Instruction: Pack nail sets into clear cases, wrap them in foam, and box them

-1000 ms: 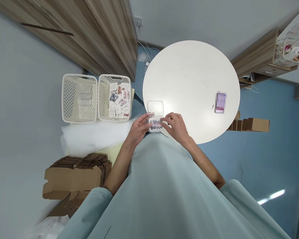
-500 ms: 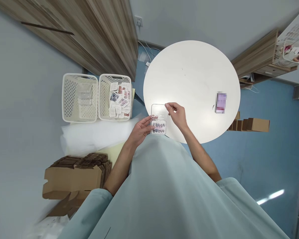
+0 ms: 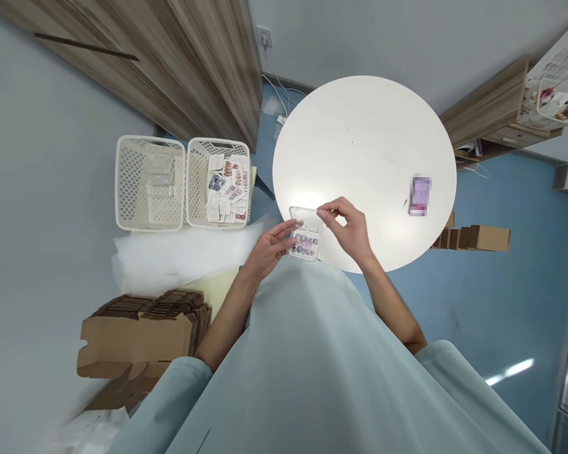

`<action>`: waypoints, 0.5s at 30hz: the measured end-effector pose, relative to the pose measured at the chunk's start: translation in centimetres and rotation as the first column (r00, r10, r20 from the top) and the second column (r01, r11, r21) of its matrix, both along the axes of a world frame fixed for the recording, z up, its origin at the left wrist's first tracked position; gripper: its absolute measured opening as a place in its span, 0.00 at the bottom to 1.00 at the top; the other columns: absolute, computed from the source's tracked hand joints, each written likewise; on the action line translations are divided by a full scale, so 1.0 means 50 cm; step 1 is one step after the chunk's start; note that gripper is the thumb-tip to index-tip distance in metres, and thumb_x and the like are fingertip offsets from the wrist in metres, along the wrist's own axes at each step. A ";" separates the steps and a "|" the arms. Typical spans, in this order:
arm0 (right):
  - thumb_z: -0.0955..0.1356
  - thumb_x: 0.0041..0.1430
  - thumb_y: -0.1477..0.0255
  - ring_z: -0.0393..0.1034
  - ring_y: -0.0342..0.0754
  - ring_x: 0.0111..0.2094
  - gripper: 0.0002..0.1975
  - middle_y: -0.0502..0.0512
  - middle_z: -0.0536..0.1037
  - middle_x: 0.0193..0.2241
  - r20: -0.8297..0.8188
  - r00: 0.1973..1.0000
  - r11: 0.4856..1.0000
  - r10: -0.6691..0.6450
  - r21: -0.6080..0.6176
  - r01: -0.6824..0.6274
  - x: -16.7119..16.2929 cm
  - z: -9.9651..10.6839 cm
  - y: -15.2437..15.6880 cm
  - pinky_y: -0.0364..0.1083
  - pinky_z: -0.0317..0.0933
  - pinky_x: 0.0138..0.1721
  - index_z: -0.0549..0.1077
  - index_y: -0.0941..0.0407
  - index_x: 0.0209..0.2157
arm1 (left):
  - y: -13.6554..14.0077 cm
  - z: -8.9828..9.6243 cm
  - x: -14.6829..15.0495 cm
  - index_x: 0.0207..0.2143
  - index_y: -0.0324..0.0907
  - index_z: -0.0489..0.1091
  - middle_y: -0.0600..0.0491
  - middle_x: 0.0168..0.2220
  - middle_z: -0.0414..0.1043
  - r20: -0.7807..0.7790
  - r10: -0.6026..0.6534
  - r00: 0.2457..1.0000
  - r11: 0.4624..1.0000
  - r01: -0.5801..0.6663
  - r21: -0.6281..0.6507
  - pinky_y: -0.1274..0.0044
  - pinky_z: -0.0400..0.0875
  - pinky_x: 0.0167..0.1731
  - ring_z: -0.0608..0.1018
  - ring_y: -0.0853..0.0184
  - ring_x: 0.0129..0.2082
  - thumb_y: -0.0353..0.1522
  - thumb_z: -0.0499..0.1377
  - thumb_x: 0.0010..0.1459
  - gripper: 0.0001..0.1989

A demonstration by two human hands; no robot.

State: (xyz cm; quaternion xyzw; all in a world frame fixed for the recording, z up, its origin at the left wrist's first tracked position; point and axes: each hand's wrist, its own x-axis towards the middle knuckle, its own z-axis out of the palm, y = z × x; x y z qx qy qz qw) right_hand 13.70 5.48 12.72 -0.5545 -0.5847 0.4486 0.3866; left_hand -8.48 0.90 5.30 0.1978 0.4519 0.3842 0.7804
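Observation:
A clear plastic box with a hinged lid is held at the near edge of the round white table. Inside its base lie two rows of patterned press-on nails. My left hand grips the box from its left side, thumb over the base and fingers by the hinge. The thumb and forefinger of my right hand pinch the right corner of the clear lid, which stands partly raised.
Left of the table, one white basket holds nail cards and another holds clear boxes. Below them lie white wrapping sheets and flattened cardboard boxes. A purple pixelated item rests on the table's right.
The lid has tilted down from lying nearly flat open toward the base, with my right hand moving along with it. The box has turned slightly and shifted a little to the right.

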 end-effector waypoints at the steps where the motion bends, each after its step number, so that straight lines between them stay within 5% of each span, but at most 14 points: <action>1: 0.73 0.69 0.52 0.72 0.48 0.38 0.16 0.53 0.80 0.38 -0.004 1.000 1.000 0.022 -0.001 -0.022 0.003 0.006 -0.006 0.51 0.71 0.46 0.81 0.50 0.39 | 0.001 -0.001 0.001 0.58 0.46 0.80 0.44 0.66 0.74 -0.004 0.006 1.000 1.000 -0.006 0.004 0.69 0.80 0.51 0.78 0.51 0.63 0.37 0.77 0.54 0.29; 8: 0.77 0.63 0.52 0.71 0.47 0.34 0.15 0.51 0.78 0.36 -0.053 0.996 0.991 0.073 -0.105 -0.078 0.025 -0.016 -0.056 0.52 0.70 0.45 0.82 0.50 0.39 | 0.016 0.007 0.002 0.59 0.45 0.79 0.45 0.68 0.72 -0.002 0.042 0.999 0.999 -0.042 0.005 0.63 0.79 0.56 0.80 0.52 0.61 0.48 0.68 0.65 0.25; 15: 0.78 0.60 0.52 0.72 0.48 0.34 0.18 0.50 0.79 0.34 -0.035 0.998 0.967 0.055 -0.245 -0.062 0.021 -0.048 -0.103 0.52 0.68 0.48 0.77 0.51 0.33 | 0.027 0.020 -0.001 0.61 0.46 0.78 0.45 0.71 0.68 -0.035 0.032 0.999 0.997 -0.030 0.066 0.63 0.76 0.61 0.70 0.48 0.70 0.40 0.73 0.59 0.28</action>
